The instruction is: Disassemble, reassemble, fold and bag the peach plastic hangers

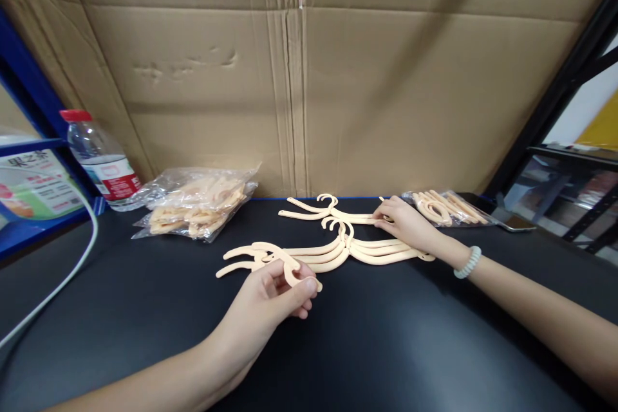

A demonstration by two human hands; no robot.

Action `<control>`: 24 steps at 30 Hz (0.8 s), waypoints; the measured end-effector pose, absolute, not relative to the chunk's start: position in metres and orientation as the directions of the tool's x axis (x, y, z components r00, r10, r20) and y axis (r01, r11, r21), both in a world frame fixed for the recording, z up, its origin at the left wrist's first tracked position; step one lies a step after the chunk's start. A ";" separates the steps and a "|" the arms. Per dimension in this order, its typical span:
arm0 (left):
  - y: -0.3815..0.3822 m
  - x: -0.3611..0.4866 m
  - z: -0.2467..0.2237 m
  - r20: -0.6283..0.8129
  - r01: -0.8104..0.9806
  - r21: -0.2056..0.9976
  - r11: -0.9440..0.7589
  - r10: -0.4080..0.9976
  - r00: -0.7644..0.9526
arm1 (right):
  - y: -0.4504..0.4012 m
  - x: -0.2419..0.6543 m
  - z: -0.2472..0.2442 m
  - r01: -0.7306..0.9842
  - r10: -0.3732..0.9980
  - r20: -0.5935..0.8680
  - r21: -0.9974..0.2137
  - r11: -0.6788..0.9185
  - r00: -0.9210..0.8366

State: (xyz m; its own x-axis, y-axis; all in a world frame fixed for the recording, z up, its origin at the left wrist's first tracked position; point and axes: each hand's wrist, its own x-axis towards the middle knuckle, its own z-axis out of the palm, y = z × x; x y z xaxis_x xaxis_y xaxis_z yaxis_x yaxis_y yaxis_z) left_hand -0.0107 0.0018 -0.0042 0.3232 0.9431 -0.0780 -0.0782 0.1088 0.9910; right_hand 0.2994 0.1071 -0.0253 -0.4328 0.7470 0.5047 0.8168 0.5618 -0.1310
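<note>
My left hand (270, 302) is closed on a curved cream plastic hanger hook (290, 274), held up between thumb and fingers above the table. Behind it lie further curved cream pieces (239, 265). In the middle rests a stack of folding hangers (328, 259) with arms spread and hooks pointing away from me. Farther back is another hanger (355, 217); my right hand (408, 224) pinches its right end, the fingertips partly hiding it. The right forearm passes over the right end of the stack.
Clear bags of cream parts (197, 203) sit at the back left, beside a red-capped bottle (109, 164). Another bag of parts (447, 208) and a phone-like flat object (515, 222) are back right. A white cable (72, 290) crosses the left side; cardboard (207, 77) stands behind.
</note>
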 end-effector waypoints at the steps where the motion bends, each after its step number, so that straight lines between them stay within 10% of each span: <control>1: 0.002 -0.011 -0.004 -0.078 -0.077 0.991 0.108 0.943 0.324 | 0.106 0.298 -0.025 0.816 0.748 0.510 -0.141 0.560 -0.425; 24: 0.044 -0.047 0.020 0.012 -0.413 0.906 0.092 0.970 0.244 | 0.056 0.294 -0.004 0.684 0.631 0.721 -0.308 0.661 -0.286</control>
State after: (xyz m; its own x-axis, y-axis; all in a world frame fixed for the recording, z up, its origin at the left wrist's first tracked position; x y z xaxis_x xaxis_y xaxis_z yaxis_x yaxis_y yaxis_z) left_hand -0.0474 0.0442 0.0199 0.2439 0.9697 0.0123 -0.4129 0.0923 0.9061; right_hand 0.2936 0.0558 -0.0038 -0.2857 0.6313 0.7210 0.6844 0.6610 -0.3076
